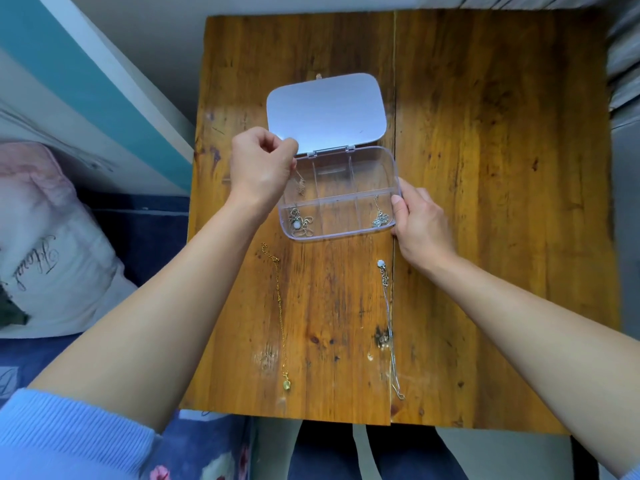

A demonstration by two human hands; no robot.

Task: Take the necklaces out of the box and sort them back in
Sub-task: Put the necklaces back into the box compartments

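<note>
A clear plastic box with several compartments lies open mid-table, its lid folded back flat. My left hand pinches a thin chain necklace that dangles into the back left compartment. My right hand grips the box's right edge. A coiled silver necklace fills the front left compartment, and another small silver one lies front right. On the table in front of the box lie a gold necklace with a pendant and a silver necklace, both stretched lengthwise.
The wooden table has a seam running down its middle and ends close to my body. A white pillow and dark bedding sit to the left. Grey fabric borders the right side.
</note>
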